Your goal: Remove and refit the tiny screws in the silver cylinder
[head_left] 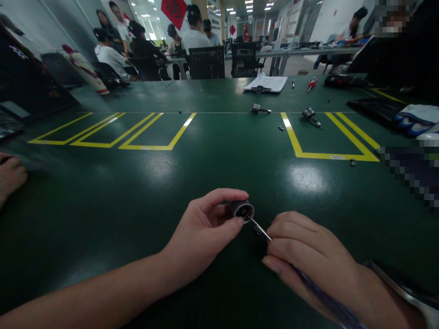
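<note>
Room: bright beyond the table, with people seated and standing, partly hidden by chair backs; broken into pixel blocks at upper right.
Green table: spread across the foreground, marked with yellow tape frames, 3 of them on the left.
Metal cup: held above the table near the middle, turned mouth toward the right hand; dark inside, too dim to read in full; covered along the outside by fingers.
Left hand: half-curled, pinching the cup between thumb and fingers.
Right hand: closed around a slim-shafted tool, covering most of the handle; cannot tell the depth of the tip inside the cup.
Small dark parts: just below the cup, too small to identify.
Right tape frame: holding a shafted metal piece.
Clipboard: loaded with white paper, unreadable.
Another person's hand: cut off at the left edge.
</note>
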`<state>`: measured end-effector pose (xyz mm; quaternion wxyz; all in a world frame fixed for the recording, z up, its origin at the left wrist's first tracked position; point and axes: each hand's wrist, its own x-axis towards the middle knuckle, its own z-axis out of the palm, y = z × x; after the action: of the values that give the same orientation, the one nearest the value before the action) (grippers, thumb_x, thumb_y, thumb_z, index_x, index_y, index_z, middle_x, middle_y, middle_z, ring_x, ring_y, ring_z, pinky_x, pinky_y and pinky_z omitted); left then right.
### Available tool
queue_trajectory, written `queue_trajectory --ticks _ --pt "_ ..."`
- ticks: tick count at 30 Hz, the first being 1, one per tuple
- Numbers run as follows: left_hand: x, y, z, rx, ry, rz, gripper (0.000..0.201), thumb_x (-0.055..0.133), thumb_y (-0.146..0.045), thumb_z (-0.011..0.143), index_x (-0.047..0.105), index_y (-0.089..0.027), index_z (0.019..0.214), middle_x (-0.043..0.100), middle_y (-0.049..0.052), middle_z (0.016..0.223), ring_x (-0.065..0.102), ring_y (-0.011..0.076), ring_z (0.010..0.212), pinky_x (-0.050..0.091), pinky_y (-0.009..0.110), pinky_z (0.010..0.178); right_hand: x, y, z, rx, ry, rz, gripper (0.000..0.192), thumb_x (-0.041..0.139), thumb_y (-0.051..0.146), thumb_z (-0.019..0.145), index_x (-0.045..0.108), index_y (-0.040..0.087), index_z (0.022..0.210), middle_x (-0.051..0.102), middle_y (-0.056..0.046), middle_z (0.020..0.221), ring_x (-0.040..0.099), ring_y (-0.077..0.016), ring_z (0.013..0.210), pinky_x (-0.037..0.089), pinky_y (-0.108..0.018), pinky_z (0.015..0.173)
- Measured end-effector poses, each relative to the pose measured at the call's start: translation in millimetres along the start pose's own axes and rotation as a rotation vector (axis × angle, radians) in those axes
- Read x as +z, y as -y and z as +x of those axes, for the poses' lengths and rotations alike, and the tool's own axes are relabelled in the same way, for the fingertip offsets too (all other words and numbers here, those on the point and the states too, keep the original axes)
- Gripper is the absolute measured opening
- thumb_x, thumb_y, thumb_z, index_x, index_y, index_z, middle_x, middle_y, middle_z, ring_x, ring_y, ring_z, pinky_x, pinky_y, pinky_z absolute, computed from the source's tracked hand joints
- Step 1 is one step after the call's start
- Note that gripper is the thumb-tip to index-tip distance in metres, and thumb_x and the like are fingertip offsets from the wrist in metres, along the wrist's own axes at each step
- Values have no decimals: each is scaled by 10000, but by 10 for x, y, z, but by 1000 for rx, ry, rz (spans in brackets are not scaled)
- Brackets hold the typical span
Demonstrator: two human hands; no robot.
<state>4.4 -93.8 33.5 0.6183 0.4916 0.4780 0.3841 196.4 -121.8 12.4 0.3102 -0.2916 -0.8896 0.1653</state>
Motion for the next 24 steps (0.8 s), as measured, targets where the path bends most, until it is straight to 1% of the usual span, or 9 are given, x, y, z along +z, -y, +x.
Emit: queue_trajectory --ticks 3,7,10,15,19,20,22,24 --pt "22 2 -6 39 -18 33 256 663 -82 679 677 -190 911 697 26 1012 659 165 902 515 263 823 10 23 28 -10 2 -15 68 513 110 863 570 146 856 604 -42 753 531 -156 713 448 -298 617" --pt "56 4 -6 81 -67 65 186 658 -69 654 683 -178 802 698 20 961 664 163 866 521 261 801 -4 81 37 7 1 -8 101 493 96 867 580 138 836 601 -47 728 531 -162 707 452 -300 609" --pt "66 15 -1 79 -87 80 175 644 -72 655 681 -173 792 700 23 943 667 167 851 523 269 789 -19 108 21 34 1 -10 103 491 96 864 576 144 829 598 -50 753 531 -166 724 455 -307 618" --pt "62 32 20 70 -86 92 175 640 -80 655 683 -169 800 702 30 941 669 179 858 523 281 793 4 124 30 32 -11 -56 137 480 95 866 585 140 790 594 -53 713 527 -166 679 451 -310 580" --pt "68 31 30 58 -93 105 166 639 -83 652 686 -170 786 703 32 941 669 185 858 523 295 804 20 152 50 48 -24 -97 136 483 84 860 593 136 802 602 -56 710 538 -175 684 454 -318 582" --pt "70 30 31 58 -93 105 159 641 -89 653 686 -169 782 702 33 940 670 184 854 523 296 803 12 156 50 51 -31 -79 131 485 81 858 590 139 805 604 -53 716 541 -173 689 457 -319 597" --pt "69 27 30 52 -90 95 150 644 -100 658 686 -168 785 702 38 948 669 185 856 524 300 802 -22 152 40 74 -50 26 128 486 85 854 579 157 803 600 -36 712 545 -161 688 464 -324 655" --pt "64 22 31 47 -95 82 147 652 -109 659 687 -171 787 703 41 956 667 188 862 525 304 798 -68 124 21 162 -121 198 150 473 127 864 561 186 759 581 -11 665 547 -150 660 460 -339 735"
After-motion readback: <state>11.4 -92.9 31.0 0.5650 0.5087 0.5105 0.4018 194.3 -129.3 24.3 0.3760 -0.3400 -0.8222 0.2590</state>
